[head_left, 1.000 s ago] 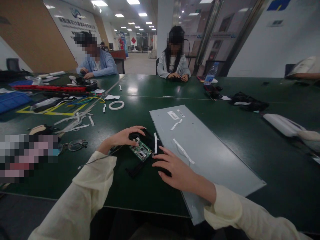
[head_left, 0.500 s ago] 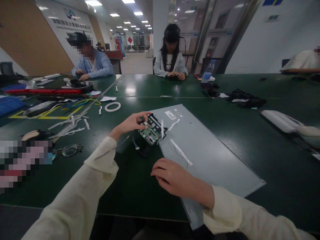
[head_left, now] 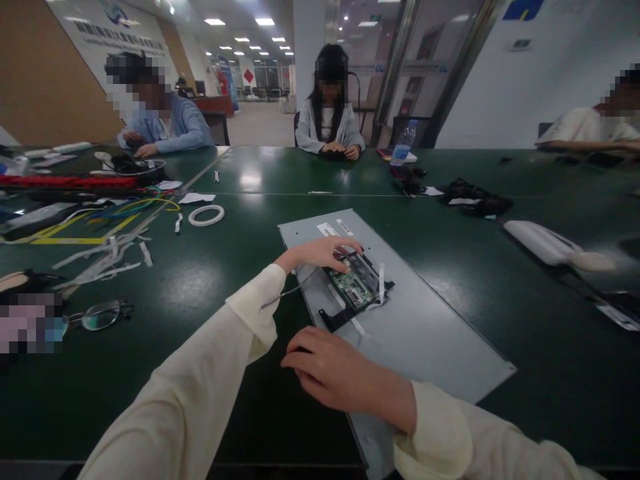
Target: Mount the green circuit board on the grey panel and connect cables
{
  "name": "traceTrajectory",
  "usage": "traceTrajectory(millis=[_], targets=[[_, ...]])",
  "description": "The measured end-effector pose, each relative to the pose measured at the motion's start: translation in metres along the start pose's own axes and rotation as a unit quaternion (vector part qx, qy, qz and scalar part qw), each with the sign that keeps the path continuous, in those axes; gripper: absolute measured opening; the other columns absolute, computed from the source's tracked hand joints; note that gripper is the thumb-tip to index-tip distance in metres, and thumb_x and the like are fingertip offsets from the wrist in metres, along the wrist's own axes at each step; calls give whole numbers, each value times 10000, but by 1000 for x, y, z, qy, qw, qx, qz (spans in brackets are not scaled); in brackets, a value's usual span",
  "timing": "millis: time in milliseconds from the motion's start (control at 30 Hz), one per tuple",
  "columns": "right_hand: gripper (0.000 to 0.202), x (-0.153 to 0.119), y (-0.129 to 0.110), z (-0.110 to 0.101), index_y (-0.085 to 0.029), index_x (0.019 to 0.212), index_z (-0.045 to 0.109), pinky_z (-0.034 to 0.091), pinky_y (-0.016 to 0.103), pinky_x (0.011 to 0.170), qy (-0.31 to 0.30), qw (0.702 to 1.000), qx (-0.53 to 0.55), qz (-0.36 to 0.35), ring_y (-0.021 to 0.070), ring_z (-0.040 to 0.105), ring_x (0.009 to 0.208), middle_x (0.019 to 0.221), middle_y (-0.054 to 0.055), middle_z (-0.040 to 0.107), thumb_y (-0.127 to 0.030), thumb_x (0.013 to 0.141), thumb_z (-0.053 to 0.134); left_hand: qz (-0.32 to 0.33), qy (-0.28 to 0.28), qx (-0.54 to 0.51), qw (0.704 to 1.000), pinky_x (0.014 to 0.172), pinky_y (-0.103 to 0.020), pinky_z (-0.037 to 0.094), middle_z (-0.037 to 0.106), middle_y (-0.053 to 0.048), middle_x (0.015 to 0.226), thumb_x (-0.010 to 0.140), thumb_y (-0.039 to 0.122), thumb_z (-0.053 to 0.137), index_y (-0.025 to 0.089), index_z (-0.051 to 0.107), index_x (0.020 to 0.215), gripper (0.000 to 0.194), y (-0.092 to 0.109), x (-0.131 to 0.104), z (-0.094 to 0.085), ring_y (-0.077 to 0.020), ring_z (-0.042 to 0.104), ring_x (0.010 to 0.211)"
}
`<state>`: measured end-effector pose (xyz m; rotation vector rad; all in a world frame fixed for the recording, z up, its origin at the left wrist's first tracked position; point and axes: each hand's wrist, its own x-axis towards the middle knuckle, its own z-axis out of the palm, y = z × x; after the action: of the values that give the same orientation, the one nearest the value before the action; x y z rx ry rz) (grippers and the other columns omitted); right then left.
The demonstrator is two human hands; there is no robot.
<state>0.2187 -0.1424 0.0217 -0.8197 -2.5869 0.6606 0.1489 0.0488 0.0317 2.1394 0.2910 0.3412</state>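
My left hand (head_left: 325, 253) grips the upper edge of a green circuit board (head_left: 356, 288) in a black plastic bracket (head_left: 336, 319). A white ribbon cable (head_left: 382, 283) sticks up at the bracket's right end, and a thin grey cable (head_left: 295, 288) trails past my left wrist. Bracket and board are over the grey metal panel (head_left: 430, 320); whether they touch it I cannot tell. My right hand (head_left: 333, 370) is nearer me, over the panel's left edge, palm down with fingers curled in. Anything inside those fingers is hidden.
Cut white strips (head_left: 107, 263), eyeglasses (head_left: 100, 315) and a roll of white tape (head_left: 207, 215) lie to the left. A water bottle (head_left: 404, 143) stands at the back. A white elongated device (head_left: 540, 241) lies right. Other people sit around the green table (head_left: 240, 233).
My left hand has carried the board and bracket rightward, from the panel's left edge to over the panel. My right hand stays curled in nearly the same place. The view has shifted slightly right.
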Motion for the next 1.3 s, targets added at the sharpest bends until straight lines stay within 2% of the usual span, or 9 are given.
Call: traceTrajectory(millis=[133, 300, 367, 433, 567, 767, 900, 1033, 1300], targets=[[266, -1, 2, 2, -138, 1076, 580, 398, 292, 868, 2, 1000, 2, -1, 164, 472, 977, 1050, 78, 550, -122, 845, 449, -7, 56, 45, 997, 880, -305, 419, 589, -80, 1157, 772, 313, 585, 172, 572, 1107, 364, -4, 2, -12, -175, 557, 1024], [275, -1, 2, 2, -134, 1079, 581, 406, 287, 860, 4, 1000, -3, -4, 164, 472, 978, 1052, 78, 543, -122, 836, 453, -78, 263, 190, 943, 918, -333, 410, 593, -95, 1153, 859, 294, 431, 142, 526, 1155, 346, -42, -2, -42, -180, 547, 1047], [286, -1, 1, 0, -134, 1094, 576, 405, 285, 873, 3, 1000, -8, -4, 163, 467, 994, 1064, 80, 537, -125, 835, 455, -129, 262, 305, 906, 1022, -358, 316, 500, -116, 1291, 873, 310, 404, 126, 451, 1255, 426, -64, -12, -49, -205, 444, 1198], [295, 0, -1, -1, -131, 1112, 567, 398, 286, 902, 3, 1000, -13, -4, 165, 454, 1036, 1097, 87, 524, -139, 839, 457, -204, 199, 390, 876, 1057, -397, 259, 393, -129, 1385, 890, 375, 362, 115, 383, 1319, 502, -84, -23, -51, -244, 326, 1294], [311, 0, -3, -2, -117, 1138, 551, 345, 305, 996, -4, 999, -26, -24, 179, 387, 1162, 1188, 108, 484, -180, 845, 466, -253, 142, 462, 838, 1071, -381, 231, 294, -99, 1448, 919, 440, 238, 146, 317, 1369, 543, -99, -37, -49, -228, 284, 1321], [308, 0, -3, -2, -119, 1170, 525, 310, 328, 1050, -37, 995, -69, -62, 174, 288, 1264, 1261, 112, 456, -170, 883, 427, -263, 134, 480, 826, 1047, -369, 263, 335, -118, 1424, 910, 461, 243, 146, 330, 1362, 558, -83, -49, -48, -227, 335, 1289], [284, -2, -6, 0, -117, 1134, 545, 305, 337, 1060, -51, 984, -124, -116, 185, 224, 1308, 1294, 103, 443, -117, 906, 375, -302, 169, 482, 805, 1054, -499, 198, 298, -118, 1443, 911, 441, 229, 169, 336, 1360, 536, -70, -79, -39, -261, 312, 1296], [268, -10, -12, 1, -130, 1149, 538, 368, 349, 1016, -41, 969, -175, -172, 210, 237, 1306, 1289, 111, 453, -129, 905, 425, -344, 202, 495, 772, 1036, -593, 117, 322, -129, 1430, 911, 419, 205, 151, 364, 1347, 535, -55, -119, -27, -287, 279, 1307], [397, -41, -3, -16, -176, 1261, 462, 401, 396, 989, -47, 948, -272, -157, 246, 249, 1309, 1337, 107, 410, -68, 881, 422, -445, 201, 558, 671, 1055, -527, 103, 460, -235, 1300, 890, 339, 248, -25, 462, 1243, 550, -7, -170, 5, -300, 300, 1291]])
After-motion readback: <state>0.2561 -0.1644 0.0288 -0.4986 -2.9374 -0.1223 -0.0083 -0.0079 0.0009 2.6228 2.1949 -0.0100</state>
